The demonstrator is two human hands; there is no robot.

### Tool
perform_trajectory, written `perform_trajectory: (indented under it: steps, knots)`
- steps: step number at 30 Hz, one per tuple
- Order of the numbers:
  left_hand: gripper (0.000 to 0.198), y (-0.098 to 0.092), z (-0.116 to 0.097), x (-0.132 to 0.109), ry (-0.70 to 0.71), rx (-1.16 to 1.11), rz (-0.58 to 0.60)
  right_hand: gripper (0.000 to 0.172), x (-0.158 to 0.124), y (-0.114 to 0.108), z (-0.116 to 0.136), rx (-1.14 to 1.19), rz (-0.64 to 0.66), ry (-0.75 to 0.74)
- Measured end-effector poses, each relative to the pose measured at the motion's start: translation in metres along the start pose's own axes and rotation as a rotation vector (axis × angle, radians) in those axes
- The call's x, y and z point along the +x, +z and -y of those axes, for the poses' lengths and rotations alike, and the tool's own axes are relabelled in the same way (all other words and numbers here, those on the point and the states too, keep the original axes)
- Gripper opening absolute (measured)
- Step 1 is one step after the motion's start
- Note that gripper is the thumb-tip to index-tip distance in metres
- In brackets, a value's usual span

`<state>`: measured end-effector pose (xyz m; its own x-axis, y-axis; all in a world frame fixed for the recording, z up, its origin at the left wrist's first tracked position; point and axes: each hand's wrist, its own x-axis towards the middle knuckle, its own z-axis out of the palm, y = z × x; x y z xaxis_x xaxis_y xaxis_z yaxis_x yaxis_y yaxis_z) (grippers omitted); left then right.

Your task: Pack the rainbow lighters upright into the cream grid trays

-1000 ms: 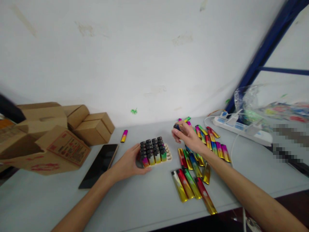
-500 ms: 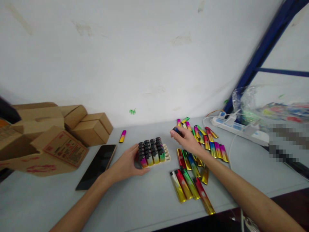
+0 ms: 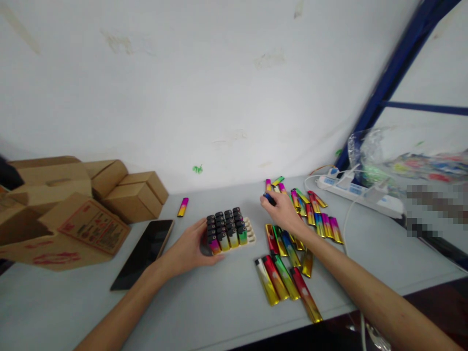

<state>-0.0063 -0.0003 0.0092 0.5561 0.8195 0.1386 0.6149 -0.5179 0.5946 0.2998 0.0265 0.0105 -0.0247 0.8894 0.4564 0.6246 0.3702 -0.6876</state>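
A white slotted tray point(image 3: 250, 237) stands on the table, with several black-topped lighters point(image 3: 228, 229) upright in rows; its bare slots show at the right side. My left hand point(image 3: 192, 247) is closed around the tray's left end, thumb along the front edge, fingers behind. Pinched in my right hand point(image 3: 282, 209) is a blue lighter point(image 3: 269, 199), mostly hidden by the fingers, held above the table to the right of the tray. Loose lighters in shiny gradient colours point(image 3: 287, 248) lie below and beside my right hand. A single pink and yellow lighter point(image 3: 183, 207) lies behind the left hand.
Cardboard boxes point(image 3: 133, 197) stand at the left, near a dark phone point(image 3: 144, 253) lying flat. At the right are a white power strip point(image 3: 360, 195) with plugs and cables, a clear plastic bag point(image 3: 369, 153) and a blue metal frame point(image 3: 380, 92). A white wall closes the back.
My right hand has turned slightly, so less of the blue lighter shows. My left hand stays on the tray. The whole view has shifted a little.
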Motion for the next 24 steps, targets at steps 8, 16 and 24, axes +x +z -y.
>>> perform_trajectory:
  steps: [8, 16, 24]
  knots:
    - [0.060, 0.001, 0.004, 0.001, 0.011, -0.004, -0.008, 0.040, -0.001, 0.005, -0.011, 0.357, 0.225, 0.038]
    - [0.065, -0.005, 0.009, 0.001, 0.081, -0.066, 0.017, 0.035, -0.007, 0.006, -0.002, 0.482, 0.405, -0.065]
    - [0.065, -0.005, 0.008, 0.002, 0.070, -0.026, 0.017, 0.044, -0.010, 0.010, 0.001, 0.290, 0.288, -0.067]
